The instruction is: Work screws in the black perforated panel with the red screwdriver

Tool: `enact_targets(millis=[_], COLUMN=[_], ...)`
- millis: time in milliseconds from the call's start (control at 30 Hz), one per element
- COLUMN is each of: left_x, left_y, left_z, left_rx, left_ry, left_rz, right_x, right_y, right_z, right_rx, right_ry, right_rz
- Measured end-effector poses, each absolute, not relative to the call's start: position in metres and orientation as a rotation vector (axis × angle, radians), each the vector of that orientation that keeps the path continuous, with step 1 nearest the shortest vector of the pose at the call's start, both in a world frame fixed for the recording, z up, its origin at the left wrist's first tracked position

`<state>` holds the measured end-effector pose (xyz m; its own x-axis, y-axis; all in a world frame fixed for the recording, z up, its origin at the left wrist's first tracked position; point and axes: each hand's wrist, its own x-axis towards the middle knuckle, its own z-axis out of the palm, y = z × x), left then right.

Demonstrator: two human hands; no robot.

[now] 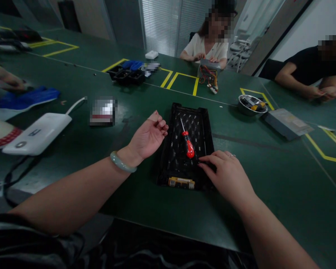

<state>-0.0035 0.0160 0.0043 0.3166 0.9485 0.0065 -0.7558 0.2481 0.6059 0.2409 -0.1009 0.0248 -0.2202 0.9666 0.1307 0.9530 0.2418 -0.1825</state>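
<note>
Case point(172, 140) lies on the table point(128, 198), long axis near to far. Inside, the screwdriver point(189, 146) points far and slightly left, its glossy red-black handle near. Table right of the case is open. Left hand point(149, 136): palm up, loosely curled beside the left edge. Right hand point(228, 173): thumb and forefinger at the near right rim; grip cannot be determined. Case black, rimmed, floor patterned.
</note>
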Motion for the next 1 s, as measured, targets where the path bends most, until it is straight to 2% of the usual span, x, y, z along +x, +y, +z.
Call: enact_targets(millis=[233,833,1000], left_x=[-0.002,0.011,0.012], left_y=[0.015,0.001,0.002], left_z=[0.004,-0.003,-0.007], left_rx=[0.609,1.169,1.32], left_ry=[0.421,0.571,0.554], left_rz=[1.217,1.221,1.186], right_x=[0.242,0.24,0.239], right_y=[-0.102,-0.089,-0.092], right_z=[0.023,0.021,0.032], right_rx=[-1.838,-1.879,-1.72], right_ry=[-2.257,-2.234,-2.073], right_rz=[0.011,0.138,0.267])
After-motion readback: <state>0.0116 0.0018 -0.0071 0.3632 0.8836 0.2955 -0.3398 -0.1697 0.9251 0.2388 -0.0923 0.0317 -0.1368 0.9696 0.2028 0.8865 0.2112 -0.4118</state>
